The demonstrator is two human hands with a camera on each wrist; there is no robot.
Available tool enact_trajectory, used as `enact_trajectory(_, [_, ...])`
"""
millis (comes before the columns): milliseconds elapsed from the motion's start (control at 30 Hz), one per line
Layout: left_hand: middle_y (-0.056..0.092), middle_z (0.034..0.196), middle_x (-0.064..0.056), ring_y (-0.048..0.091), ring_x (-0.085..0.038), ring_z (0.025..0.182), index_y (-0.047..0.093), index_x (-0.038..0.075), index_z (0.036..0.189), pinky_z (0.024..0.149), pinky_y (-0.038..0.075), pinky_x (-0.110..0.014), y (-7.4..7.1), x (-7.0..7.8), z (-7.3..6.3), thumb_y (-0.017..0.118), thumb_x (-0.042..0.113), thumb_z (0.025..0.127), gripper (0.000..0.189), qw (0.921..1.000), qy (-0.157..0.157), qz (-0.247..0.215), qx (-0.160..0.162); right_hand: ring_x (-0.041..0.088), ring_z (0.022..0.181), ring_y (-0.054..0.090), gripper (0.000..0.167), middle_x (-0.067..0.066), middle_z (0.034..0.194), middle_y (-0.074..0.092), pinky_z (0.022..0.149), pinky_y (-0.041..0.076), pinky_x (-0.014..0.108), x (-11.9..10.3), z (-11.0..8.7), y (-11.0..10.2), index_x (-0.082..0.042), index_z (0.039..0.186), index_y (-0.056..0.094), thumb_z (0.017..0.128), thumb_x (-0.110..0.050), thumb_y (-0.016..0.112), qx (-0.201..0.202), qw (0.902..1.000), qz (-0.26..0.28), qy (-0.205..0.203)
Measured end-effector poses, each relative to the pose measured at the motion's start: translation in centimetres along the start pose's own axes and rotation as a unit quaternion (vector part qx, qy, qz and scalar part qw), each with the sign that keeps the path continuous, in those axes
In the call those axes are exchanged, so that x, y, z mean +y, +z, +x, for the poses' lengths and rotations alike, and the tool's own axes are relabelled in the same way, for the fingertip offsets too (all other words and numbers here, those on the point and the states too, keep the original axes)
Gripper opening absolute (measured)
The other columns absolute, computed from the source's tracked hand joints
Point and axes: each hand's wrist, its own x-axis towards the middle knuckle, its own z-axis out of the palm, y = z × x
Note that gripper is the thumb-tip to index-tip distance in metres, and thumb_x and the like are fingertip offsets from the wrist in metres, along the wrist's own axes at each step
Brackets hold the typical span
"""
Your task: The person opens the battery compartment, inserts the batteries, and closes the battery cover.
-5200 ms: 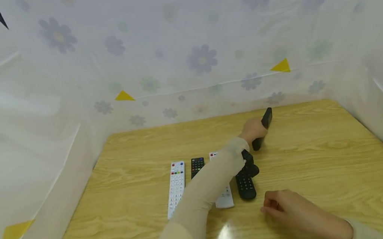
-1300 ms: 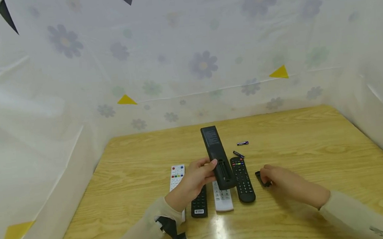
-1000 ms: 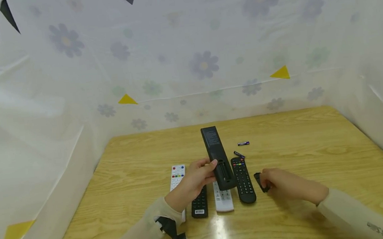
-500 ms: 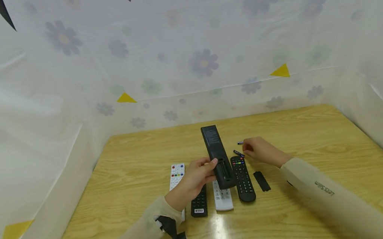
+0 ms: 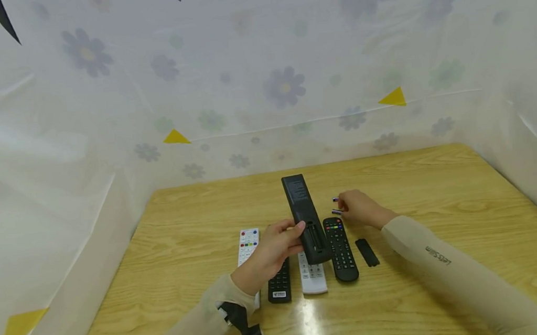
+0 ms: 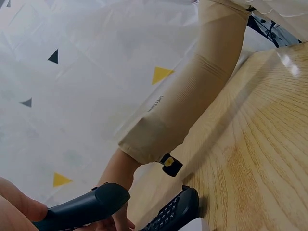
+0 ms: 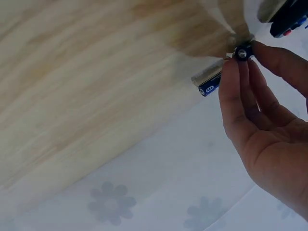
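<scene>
My left hand (image 5: 275,248) grips a black remote control (image 5: 299,199) above the table, its back facing up and its battery compartment uncovered, with bare slots showing. In the left wrist view, the thumb (image 6: 21,204) presses along that remote. My right hand (image 5: 361,207), behind the row of remotes, pinches a small dark blue battery (image 7: 243,53) between thumb and fingertips, end toward the camera in the right wrist view. A second battery (image 7: 210,84) lies on the table right beside the fingers. The loose black battery cover (image 5: 367,252) rests near the right forearm.
Under and beside the held remote lie a white remote (image 5: 248,242), a black one (image 5: 279,285), another white one (image 5: 313,277) and a black one with coloured buttons (image 5: 341,251). White flower-patterned sheeting (image 5: 262,84) walls the wooden table (image 5: 196,215) at the back and sides.
The left hand has brought the remote from the far right to the middle, back side up. The right hand has set the cover down, moved back to the batteries and taken one.
</scene>
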Motion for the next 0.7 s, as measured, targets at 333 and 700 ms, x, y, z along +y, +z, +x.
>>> enact_trajectory(333, [0.065,0.116,-0.02,0.065,-0.028,0.104,0.055,-0.008,0.123,0.086,0.055,-0.037,0.0,0.2,-0.3,0.057,0.016,0.098,0.035,0.9999,0.006,-0.012,-0.006,0.024,0.075,0.06,0.009,0.013,0.086,0.064,0.065,0.054,0.038,-0.7,-1.6,-1.5,0.004,0.096,0.065,0.091,-0.002,0.063,0.086,0.9925,0.082,0.03])
enact_trajectory(700, [0.063,0.12,-0.021,0.064,-0.028,0.107,0.055,-0.007,0.125,0.088,0.054,-0.039,0.1,0.4,-0.3,0.055,0.016,0.099,0.034,0.9998,0.001,-0.017,-0.002,0.021,0.084,0.064,0.012,0.008,0.097,0.065,0.071,0.054,0.023,-6.2,-5.8,-4.8,-0.004,0.103,0.069,0.094,-0.009,0.063,0.197,0.9603,0.198,-0.014])
